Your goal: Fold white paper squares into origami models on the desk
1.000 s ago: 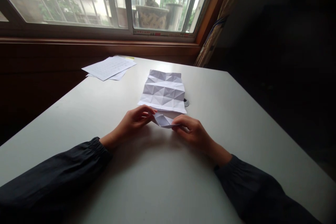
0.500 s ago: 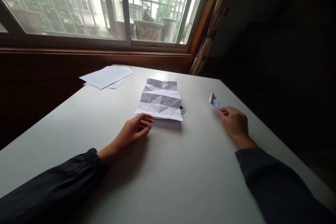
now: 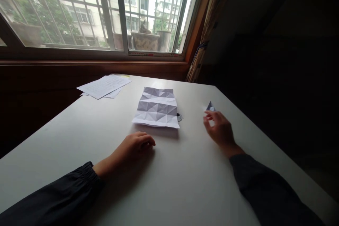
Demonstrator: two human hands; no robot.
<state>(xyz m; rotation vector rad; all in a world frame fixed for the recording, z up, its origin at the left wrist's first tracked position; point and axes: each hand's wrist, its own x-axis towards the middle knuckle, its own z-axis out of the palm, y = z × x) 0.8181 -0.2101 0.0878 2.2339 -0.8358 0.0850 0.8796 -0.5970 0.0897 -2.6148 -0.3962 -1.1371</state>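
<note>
A creased sheet of white paper (image 3: 156,107) lies on the white table, its fold lines forming a grid of triangles and its near edge lifted slightly. My left hand (image 3: 132,150) rests on the table just in front of it, fingers loosely bent and holding nothing. Over on the right side, a small folded paper boat (image 3: 210,106) sits on the tabletop, its lower part hidden by my right hand (image 3: 218,129). That hand is right at the boat, thumb and forefinger apart, with no paper visible between them.
Two or so printed sheets (image 3: 102,87) overlap at the table's far left corner, a yellow edge beneath them. A round cable hole (image 3: 179,117) shows beside the creased paper. Beyond the table stand a barred window (image 3: 119,14) and a tied curtain (image 3: 197,60).
My right hand has let go of the paper boat and come away from its side, leaving it standing. My left hand has drawn back from the creased paper's edge, its fingers curling down.
</note>
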